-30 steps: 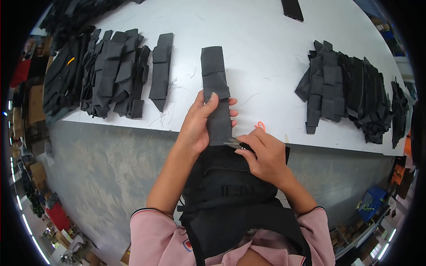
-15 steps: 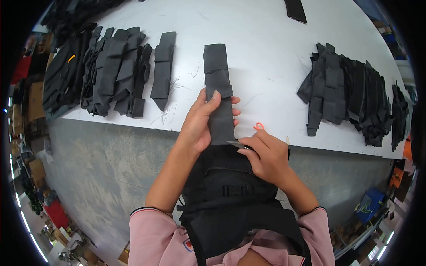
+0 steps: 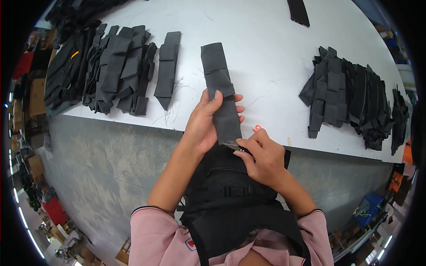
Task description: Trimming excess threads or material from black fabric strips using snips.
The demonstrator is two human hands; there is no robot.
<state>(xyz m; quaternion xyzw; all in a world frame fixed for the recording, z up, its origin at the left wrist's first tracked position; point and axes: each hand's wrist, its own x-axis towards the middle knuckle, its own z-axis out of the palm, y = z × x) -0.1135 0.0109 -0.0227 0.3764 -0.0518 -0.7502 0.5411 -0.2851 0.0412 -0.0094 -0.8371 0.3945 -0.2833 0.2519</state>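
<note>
Left hand (image 3: 202, 126): palm and most finger lengths hidden behind the dark fabric strip (image 3: 228, 124); fingertips emerge at its right edge.
Bladed tool (image 3: 230, 145): handle largely concealed within the right hand (image 3: 266, 159).
Coral loop (image 3: 257, 128): lower part hidden behind the same hand; its connection to the blade cannot be determined.
Phone (image 3: 298, 13): far end cut off by the upper edge.
Dark heap (image 3: 75, 12), upper left: truncated by the upper edge; individual pieces indistinct.
Pink shirt (image 3: 153, 237): cut off by the lower edge; chest emblem (image 3: 191, 244) too small to resolve.
Left-rim clutter (image 3: 37, 170): blurred, contents indistinct.
</note>
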